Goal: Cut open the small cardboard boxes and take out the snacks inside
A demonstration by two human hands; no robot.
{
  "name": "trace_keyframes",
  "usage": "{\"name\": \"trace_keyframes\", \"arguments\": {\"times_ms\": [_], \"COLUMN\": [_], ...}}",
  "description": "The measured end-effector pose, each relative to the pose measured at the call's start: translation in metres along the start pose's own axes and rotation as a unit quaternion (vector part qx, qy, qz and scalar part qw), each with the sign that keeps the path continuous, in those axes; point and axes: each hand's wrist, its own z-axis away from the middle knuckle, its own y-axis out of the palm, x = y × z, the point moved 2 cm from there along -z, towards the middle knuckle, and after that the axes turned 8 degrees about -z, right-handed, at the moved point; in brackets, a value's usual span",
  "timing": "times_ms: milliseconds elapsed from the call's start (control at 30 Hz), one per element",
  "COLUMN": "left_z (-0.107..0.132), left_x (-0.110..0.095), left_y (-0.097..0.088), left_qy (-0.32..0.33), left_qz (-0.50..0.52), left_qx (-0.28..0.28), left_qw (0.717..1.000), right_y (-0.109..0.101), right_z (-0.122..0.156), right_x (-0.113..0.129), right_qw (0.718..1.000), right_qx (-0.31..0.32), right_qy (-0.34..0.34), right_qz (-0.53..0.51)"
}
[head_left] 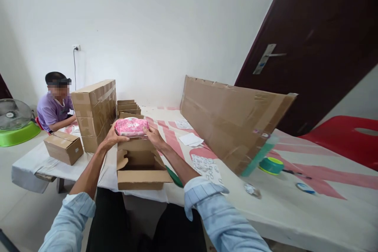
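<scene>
Both my hands hold a pink plastic packet (131,126) in the air above an open cardboard box (141,167) at the table's near edge. My left hand (112,137) grips the packet's left end, fingers curled under it. My right hand (152,134) grips its right end the same way. The box's lid flap stands up behind the packet, and its inside looks bare.
Taped cartons (95,112) are stacked at the left, with a small closed box (64,147) beside them and folded flat boxes (129,107) behind. A long cardboard sheet (233,120) stands on edge at the right. Another person (56,104) sits at the far left. Tape rolls (271,165) and paper slips (191,139) lie on the cloth.
</scene>
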Motion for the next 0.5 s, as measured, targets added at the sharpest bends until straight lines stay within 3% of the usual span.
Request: {"name": "trace_keyframes", "arguments": {"times_ms": [300,500], "left_z": [-0.007,0.004], "left_x": [0.051,0.056], "left_y": [0.003,0.008], "left_qy": [-0.078,-0.091], "left_qz": [-0.017,-0.025], "left_qx": [0.012,0.000], "left_qw": [0.997,0.995], "right_y": [-0.004,-0.003], "right_z": [-0.005,-0.004], "right_x": [-0.045,-0.053], "right_qw": [0.998,0.998], "right_qx": [-0.023,-0.023], "right_qy": [0.046,0.054], "right_qz": [0.021,0.027]}}
